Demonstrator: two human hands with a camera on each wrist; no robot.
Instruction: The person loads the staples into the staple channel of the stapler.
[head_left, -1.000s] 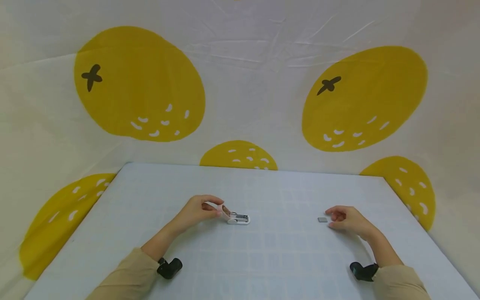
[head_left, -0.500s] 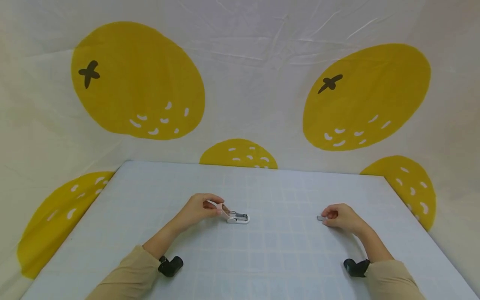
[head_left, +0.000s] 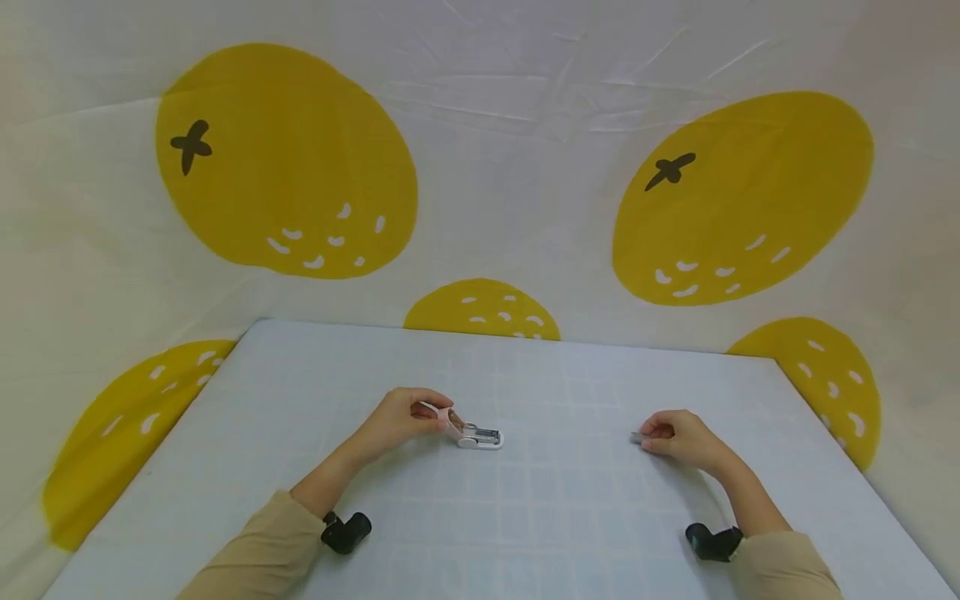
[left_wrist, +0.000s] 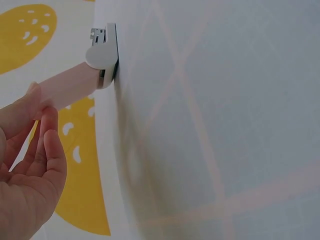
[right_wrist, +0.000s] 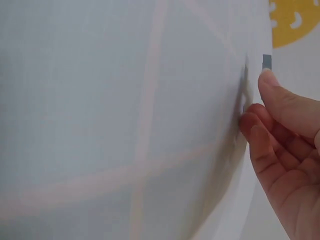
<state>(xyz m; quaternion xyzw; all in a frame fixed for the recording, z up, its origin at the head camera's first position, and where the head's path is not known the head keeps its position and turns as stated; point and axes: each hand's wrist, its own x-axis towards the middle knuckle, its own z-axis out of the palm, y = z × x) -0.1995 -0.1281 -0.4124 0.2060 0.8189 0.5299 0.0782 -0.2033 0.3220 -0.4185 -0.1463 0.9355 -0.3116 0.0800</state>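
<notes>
A small pink and white stapler [head_left: 480,442] lies on the table with its top swung open, so the metal staple channel shows. My left hand [head_left: 401,423] pinches the end of its pink upper arm [left_wrist: 70,86] between thumb and fingers. The white base [left_wrist: 111,52] rests on the cloth. Off to the right, my right hand [head_left: 686,440] pinches a small grey strip of staples [right_wrist: 267,62] between thumb and fingertips. Only one end of the strip sticks out past the thumb; the fingers hide the rest.
A pale checked cloth [head_left: 540,517] covers the table. Behind it hangs a white sheet [head_left: 510,183] printed with large yellow fruits. A black wrist camera sits on each wrist, the left one [head_left: 347,533] and the right one [head_left: 712,542].
My right hand has moved a little left and taken hold of the staple strip, which lay loose on the table. My left hand has kept its grip on the open stapler.
</notes>
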